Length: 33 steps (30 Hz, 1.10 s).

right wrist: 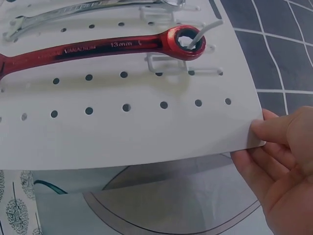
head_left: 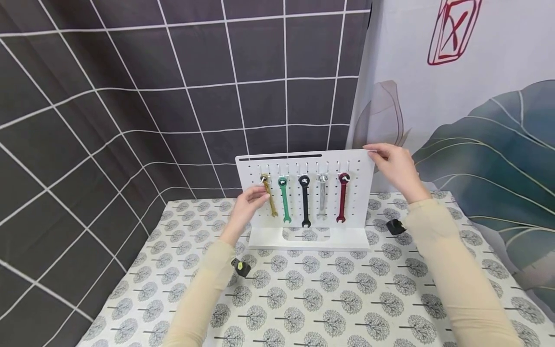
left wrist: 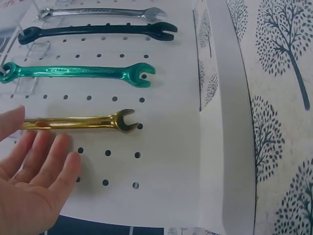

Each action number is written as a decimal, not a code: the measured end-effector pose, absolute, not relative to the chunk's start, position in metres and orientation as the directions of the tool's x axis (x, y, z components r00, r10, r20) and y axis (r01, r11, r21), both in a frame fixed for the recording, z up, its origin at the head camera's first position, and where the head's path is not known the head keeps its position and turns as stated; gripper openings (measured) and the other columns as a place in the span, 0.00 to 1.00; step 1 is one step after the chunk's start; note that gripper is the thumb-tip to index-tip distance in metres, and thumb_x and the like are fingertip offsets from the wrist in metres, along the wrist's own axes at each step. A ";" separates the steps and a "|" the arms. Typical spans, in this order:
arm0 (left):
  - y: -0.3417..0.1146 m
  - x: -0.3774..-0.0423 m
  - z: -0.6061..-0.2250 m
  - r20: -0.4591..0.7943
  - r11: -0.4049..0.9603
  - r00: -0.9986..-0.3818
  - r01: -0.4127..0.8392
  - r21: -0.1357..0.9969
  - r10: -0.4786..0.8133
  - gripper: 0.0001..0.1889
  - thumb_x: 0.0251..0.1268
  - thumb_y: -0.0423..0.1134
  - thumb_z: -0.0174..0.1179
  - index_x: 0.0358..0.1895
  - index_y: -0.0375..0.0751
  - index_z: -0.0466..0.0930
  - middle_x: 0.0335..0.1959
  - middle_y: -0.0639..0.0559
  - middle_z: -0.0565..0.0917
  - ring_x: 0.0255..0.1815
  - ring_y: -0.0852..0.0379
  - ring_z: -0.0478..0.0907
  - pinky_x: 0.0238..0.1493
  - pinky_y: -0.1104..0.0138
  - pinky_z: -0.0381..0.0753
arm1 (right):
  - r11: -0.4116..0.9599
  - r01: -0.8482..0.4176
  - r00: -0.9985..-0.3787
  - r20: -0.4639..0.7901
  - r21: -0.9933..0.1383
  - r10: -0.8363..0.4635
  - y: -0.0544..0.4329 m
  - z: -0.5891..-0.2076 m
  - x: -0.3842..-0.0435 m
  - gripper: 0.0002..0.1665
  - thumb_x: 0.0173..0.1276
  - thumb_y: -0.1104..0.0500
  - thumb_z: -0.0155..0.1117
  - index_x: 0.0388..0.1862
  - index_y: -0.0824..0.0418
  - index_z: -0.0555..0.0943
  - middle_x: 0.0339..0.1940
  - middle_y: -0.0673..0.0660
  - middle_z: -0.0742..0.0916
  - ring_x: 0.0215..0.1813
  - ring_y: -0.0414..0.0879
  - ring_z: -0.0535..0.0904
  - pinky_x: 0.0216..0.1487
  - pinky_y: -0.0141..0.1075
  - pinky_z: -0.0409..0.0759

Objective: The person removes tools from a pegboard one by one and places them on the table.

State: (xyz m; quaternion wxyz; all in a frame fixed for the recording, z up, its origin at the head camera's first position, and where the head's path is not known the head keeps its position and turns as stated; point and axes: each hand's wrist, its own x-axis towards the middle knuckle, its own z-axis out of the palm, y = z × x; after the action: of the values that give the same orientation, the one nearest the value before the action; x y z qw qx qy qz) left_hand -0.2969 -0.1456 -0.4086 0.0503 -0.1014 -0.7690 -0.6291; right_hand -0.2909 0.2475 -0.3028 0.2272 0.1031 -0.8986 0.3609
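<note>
A white pegboard (head_left: 359, 202) stands upright on the table, with a row of combination wrenches hanging from its hooks. At the left end of the row, my left hand (head_left: 247, 208) pinches the gold wrench (left wrist: 98, 122) between thumb and fingers. The ring end of that wrench is still at its hook in the head view. Beside it hang a green wrench (head_left: 284, 202), a black wrench (head_left: 305, 202), a silver wrench (head_left: 322, 197) and a red wrench (right wrist: 112, 47) marked 13mm. My right hand (head_left: 398, 167) grips the board's top right corner, thumb in front and fingers behind.
The board's white foot (head_left: 264, 239) rests on a tablecloth (head_left: 312, 299) printed with trees. A dark curtain (head_left: 195, 58) with white grid lines hangs behind and to the left. At the right hangs a pale cloth (head_left: 403, 58) with large painted leaves.
</note>
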 end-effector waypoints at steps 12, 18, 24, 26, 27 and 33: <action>-0.136 -0.298 -0.425 0.179 0.183 -0.981 0.191 0.964 0.079 0.16 0.69 0.38 0.65 0.55 0.33 0.81 0.52 0.42 0.84 0.54 0.48 0.80 0.61 0.56 0.80 | 0.720 -0.335 -0.883 0.469 -0.607 -0.015 0.244 -0.303 -0.289 0.19 0.80 0.54 0.55 0.62 0.61 0.82 0.56 0.67 0.85 0.53 0.61 0.82 0.46 0.52 0.78; -0.136 -0.298 -0.424 0.204 0.178 -0.976 0.213 0.961 0.071 0.14 0.69 0.38 0.65 0.53 0.34 0.82 0.51 0.44 0.84 0.53 0.50 0.80 0.60 0.58 0.81 | 0.724 -0.336 -0.880 0.475 -0.603 -0.013 0.244 -0.302 -0.288 0.20 0.80 0.54 0.54 0.62 0.61 0.81 0.56 0.68 0.85 0.53 0.62 0.82 0.46 0.53 0.78; -0.137 -0.296 -0.424 0.193 0.128 -0.976 0.204 0.971 0.097 0.15 0.70 0.36 0.63 0.55 0.32 0.80 0.51 0.41 0.83 0.51 0.50 0.82 0.52 0.63 0.86 | 0.727 -0.341 -0.877 0.481 -0.596 -0.017 0.245 -0.302 -0.288 0.20 0.80 0.54 0.54 0.62 0.61 0.81 0.56 0.67 0.85 0.53 0.62 0.82 0.47 0.53 0.79; -0.138 -0.293 -0.423 0.197 0.124 -0.976 0.208 0.970 0.094 0.15 0.70 0.36 0.64 0.55 0.31 0.80 0.52 0.41 0.82 0.50 0.50 0.82 0.52 0.63 0.86 | 0.728 -0.337 -0.878 0.478 -0.597 -0.015 0.245 -0.303 -0.288 0.20 0.80 0.54 0.54 0.62 0.61 0.81 0.56 0.67 0.85 0.53 0.62 0.82 0.46 0.53 0.78; -0.138 -0.292 -0.423 0.203 0.125 -0.975 0.213 0.969 0.093 0.16 0.70 0.35 0.64 0.55 0.31 0.79 0.52 0.40 0.82 0.50 0.49 0.82 0.51 0.63 0.86 | 0.729 -0.336 -0.879 0.477 -0.597 -0.015 0.245 -0.303 -0.288 0.20 0.80 0.53 0.54 0.63 0.61 0.81 0.56 0.67 0.85 0.53 0.62 0.82 0.46 0.53 0.78; -0.140 -0.284 -0.420 0.221 0.125 -0.970 0.233 0.964 0.103 0.14 0.70 0.33 0.63 0.54 0.29 0.79 0.50 0.36 0.83 0.50 0.45 0.82 0.51 0.61 0.87 | 0.733 -0.334 -0.878 0.478 -0.592 -0.014 0.245 -0.303 -0.287 0.20 0.81 0.53 0.54 0.63 0.60 0.81 0.55 0.67 0.86 0.52 0.61 0.82 0.44 0.51 0.76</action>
State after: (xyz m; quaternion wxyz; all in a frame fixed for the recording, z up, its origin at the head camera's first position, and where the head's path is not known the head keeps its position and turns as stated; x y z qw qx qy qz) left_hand -0.2840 -0.1399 -0.4199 0.0498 -0.1124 -0.7482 -0.6520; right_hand -0.2866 0.2447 -0.3028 0.2274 0.0962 -0.9027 0.3523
